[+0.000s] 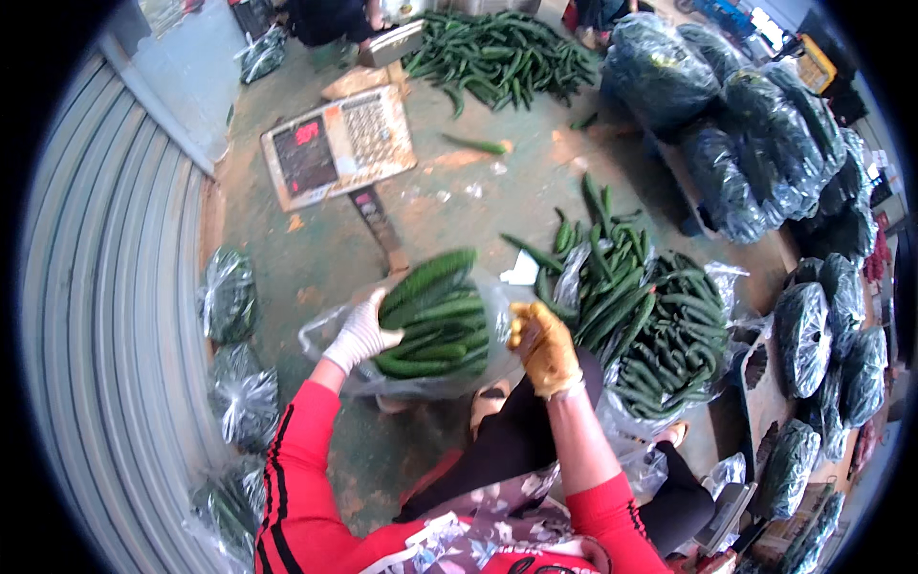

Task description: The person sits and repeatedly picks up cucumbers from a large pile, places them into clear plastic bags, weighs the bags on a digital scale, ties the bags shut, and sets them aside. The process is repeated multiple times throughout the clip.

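Observation:
My left hand (360,334), in a white knit glove, presses against the left ends of a stack of green cucumbers (437,316), thumb and fingers spread around some of them. The stack lies on a clear plastic bag (323,336), whose film extends out on both sides. My right hand (543,349), in a stained yellow glove, is just right of the stack with its fingers curled by the bag's edge. Whether it grips the film is unclear. Farther right, a heap of loose cucumbers (617,294) lies against an opened plastic bag packed with cucumbers (670,344).
A digital scale display with keypad (341,147) lies ahead, joined to a dark post (378,226). Filled bags (231,294) line the corrugated wall (115,287). More bags (753,136) are piled right. Beyond are a large cucumber pile (502,57) and another person (326,21).

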Demonstrator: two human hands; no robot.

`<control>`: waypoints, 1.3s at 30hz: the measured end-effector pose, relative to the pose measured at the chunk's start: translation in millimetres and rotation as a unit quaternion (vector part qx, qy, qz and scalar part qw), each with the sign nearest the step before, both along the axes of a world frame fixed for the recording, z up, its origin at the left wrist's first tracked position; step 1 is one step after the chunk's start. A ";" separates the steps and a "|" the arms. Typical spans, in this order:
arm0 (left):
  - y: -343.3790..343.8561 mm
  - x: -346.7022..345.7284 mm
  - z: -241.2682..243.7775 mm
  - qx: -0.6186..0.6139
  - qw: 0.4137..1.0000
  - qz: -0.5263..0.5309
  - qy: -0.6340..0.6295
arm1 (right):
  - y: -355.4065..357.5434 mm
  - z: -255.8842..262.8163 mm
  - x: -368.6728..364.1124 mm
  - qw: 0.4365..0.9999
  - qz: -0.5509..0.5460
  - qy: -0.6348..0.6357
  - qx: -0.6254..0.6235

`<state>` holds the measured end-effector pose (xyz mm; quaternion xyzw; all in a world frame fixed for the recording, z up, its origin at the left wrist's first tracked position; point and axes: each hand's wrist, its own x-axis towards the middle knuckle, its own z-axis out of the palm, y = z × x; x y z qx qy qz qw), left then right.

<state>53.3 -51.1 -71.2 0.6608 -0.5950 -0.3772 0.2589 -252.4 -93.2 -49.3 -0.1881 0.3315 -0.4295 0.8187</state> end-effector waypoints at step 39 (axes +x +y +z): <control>90.7 -352.6 68.2 0.090 0.782 -0.223 0.575 | 201.2 92.0 -144.5 0.927 -0.209 0.274 -0.147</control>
